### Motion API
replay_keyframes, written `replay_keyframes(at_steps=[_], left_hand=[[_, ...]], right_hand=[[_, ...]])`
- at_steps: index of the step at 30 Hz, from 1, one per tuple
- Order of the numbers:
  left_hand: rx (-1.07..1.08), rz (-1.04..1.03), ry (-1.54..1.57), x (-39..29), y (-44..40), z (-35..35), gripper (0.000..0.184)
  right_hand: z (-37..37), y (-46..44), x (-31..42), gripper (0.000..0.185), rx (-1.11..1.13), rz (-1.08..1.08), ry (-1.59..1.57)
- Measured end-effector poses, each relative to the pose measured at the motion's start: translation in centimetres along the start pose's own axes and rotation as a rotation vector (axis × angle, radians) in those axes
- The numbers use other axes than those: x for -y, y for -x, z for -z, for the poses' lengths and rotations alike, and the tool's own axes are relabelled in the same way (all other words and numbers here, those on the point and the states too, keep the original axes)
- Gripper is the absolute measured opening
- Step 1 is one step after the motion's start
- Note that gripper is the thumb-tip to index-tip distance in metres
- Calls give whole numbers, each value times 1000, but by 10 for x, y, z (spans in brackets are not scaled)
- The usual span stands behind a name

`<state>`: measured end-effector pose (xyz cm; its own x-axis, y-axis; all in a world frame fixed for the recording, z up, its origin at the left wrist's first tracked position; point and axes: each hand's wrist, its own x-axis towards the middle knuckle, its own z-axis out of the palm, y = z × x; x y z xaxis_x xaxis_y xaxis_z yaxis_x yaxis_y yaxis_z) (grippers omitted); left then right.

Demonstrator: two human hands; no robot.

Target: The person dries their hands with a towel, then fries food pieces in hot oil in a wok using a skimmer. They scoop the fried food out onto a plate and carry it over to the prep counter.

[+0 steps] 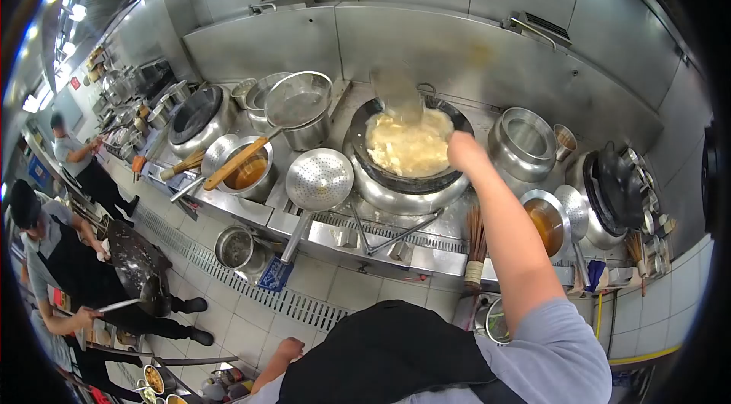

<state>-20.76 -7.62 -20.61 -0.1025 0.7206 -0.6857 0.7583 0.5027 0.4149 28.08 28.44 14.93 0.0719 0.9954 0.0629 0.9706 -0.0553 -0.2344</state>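
While the right hand [460, 151] is at the wok's right edge, the left hand [289, 349] is low beside the black apron [403, 354].
Left fingers look curled at bottom center, can't tell if they hold anything; right fingers look closed, grip hidden; pale, wet food [411, 146] is in the wok [360, 146], upper center of the frame, with a blurred metal utensil [401, 95] over its back edge; bamboo brush [474, 248] stands nearer, below the right forearm's left side; perforated skimmer [320, 179] is left of the wok, handle toward the lower edge; wooden handle [237, 166] crosses a pot of brown liquid [266, 185] farther left; metal pot [525, 168] sits right of the wok; co-worker [65, 252] at lower left is beside a dark pan [137, 263], another person [72, 151] stands beyond.
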Motion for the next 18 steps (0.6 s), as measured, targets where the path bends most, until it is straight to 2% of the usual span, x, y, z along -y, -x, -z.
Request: replay_keyframes(at_steps=[1,7,9,13,15,18], left_hand=[[1,21,26,-1,4,0,34],[71,89,26,18,23,-15,34],[112,102,-8,28,31,-17,34],[189,106,-69,47,37,-17,35],[196,80,-98,49,35,-13,35],[154,-3,-154,41,24,-1,36]], right_hand=[[-6,1,4,26,116,21,94],[42,55,7,26,76,23,100],[43,76,9,25,-40,62,-71],[16,91,21,25,8,153,-186],[-11,81,31,25,44,67,-97],[-11,74,34,26,27,7,-70]])
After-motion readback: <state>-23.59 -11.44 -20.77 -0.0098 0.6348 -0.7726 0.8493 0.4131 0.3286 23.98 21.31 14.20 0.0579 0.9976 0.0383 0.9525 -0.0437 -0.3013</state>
